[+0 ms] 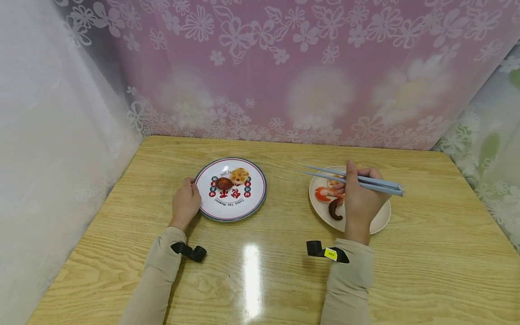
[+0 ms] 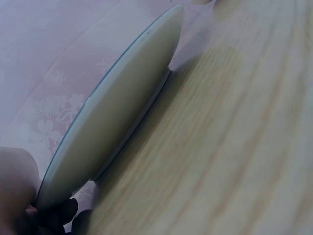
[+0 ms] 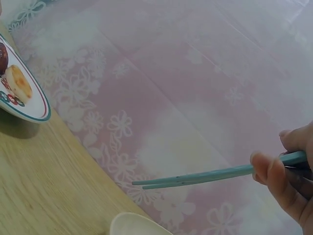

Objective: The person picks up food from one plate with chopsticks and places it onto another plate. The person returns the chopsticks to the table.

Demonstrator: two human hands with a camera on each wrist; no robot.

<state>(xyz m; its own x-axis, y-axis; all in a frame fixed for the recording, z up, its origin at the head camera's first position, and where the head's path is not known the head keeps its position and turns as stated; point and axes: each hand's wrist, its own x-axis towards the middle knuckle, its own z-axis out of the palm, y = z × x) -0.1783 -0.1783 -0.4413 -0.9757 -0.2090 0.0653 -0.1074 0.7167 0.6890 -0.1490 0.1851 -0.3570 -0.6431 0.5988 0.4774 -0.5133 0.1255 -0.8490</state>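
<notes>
At the left plate's rim, my left hand point(image 1: 187, 201) pinches the edge, thumb above and fingers curled beneath in the left wrist view. This white plate point(image 1: 231, 210) has a blue and red rim and red lettering. On it, a brown shiitake mushroom cap point(image 1: 223, 183) touches a pale lotus root slice point(image 1: 239, 175). My right hand point(image 1: 361, 194) holds a pair of light blue chopsticks point(image 3: 210, 176), whose tips point left with nothing between them. Below that hand lies a cream plate point(image 1: 382, 221) with an orange shrimp point(image 1: 325, 194) and a dark brown curled piece point(image 1: 334, 210).
A pale orange piece point(image 1: 335, 181) on the cream plate is partly hidden by the right hand and chopsticks. Both plates stand on a wooden table point(image 1: 280, 280). A pink floral curtain point(image 1: 260, 81) hangs along its back edge, with pale curtains at both sides.
</notes>
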